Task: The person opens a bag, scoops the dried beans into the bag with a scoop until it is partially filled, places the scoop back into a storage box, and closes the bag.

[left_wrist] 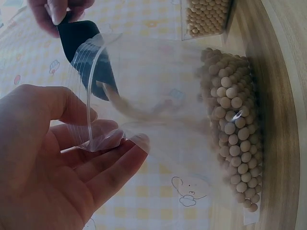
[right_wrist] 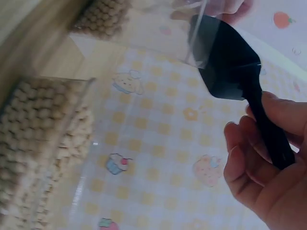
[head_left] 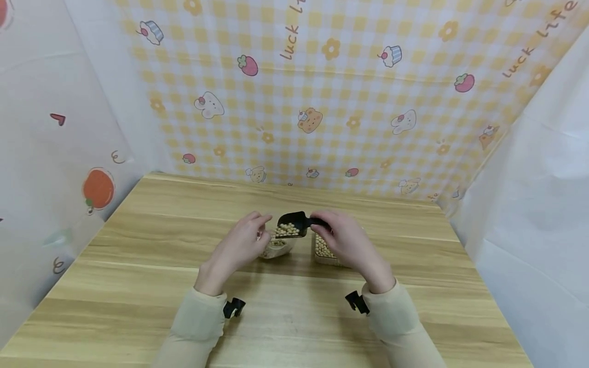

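In my right hand [head_left: 345,237] I grip the handle of a black scoop [head_left: 294,223] that carries soybeans [head_left: 287,230]. Its lip reaches into the mouth of a clear zip bag [left_wrist: 158,81], and blurred beans are falling from it in the left wrist view. The thumb and fingers of my left hand [left_wrist: 62,148] pinch the bag's rim at the zip strip. A heap of soybeans [left_wrist: 237,129] fills the bag's bottom, which stands on the table. To the right, partly hidden below my right hand, is a clear box [right_wrist: 72,129] holding more soybeans.
The wooden table [head_left: 294,317] runs back to a yellow checked cloth [head_left: 285,102] with cartoon prints. White cloths hang at the left [head_left: 37,153] and right [head_left: 543,204] sides. Each wrist wears a pale cuff with a black clip [head_left: 234,307].
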`<act>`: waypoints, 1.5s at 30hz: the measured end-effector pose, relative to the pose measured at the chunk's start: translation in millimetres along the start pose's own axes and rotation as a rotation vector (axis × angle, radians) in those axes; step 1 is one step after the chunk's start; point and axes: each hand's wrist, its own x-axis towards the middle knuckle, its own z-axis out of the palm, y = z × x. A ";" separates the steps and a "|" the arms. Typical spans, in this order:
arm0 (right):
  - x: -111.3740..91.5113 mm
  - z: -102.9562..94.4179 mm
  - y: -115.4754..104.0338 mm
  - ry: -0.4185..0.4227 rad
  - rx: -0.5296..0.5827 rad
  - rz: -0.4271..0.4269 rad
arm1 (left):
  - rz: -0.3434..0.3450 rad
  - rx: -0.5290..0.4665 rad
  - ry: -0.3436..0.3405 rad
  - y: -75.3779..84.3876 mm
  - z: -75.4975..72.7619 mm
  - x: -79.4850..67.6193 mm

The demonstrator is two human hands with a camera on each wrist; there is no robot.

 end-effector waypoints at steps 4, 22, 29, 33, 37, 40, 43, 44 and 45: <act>5.9 -4.7 -10.6 -0.021 -0.068 -0.036 | -0.016 -0.008 -0.007 -0.6 -0.2 -0.2; -35.9 -49.7 30.1 0.051 0.022 0.094 | 0.000 0.001 -0.019 2.8 -0.1 2.8; -68.1 -66.6 65.6 -0.054 -0.049 0.332 | 0.004 -0.003 -0.009 2.8 -1.4 1.1; -75.0 -70.4 74.8 -0.121 -0.092 0.370 | 0.004 -0.006 -0.006 3.3 -2.2 0.2; -71.8 -68.9 77.2 -0.177 -0.160 0.352 | 0.008 -0.007 -0.005 2.2 -1.7 -0.2; -64.0 -66.9 75.7 -0.222 -0.200 0.350 | 0.008 -0.007 -0.006 1.8 -1.2 -0.5; -56.0 -64.9 73.4 -0.262 -0.246 0.352 | -0.006 -0.008 -0.012 1.7 -1.0 -0.6; -53.9 -64.3 72.4 -0.267 -0.260 0.349 | -0.011 -0.008 -0.014 1.6 -0.9 -0.7; -52.2 -63.7 71.9 -0.270 -0.269 0.346 | -0.013 -0.007 -0.016 1.6 -0.9 -0.7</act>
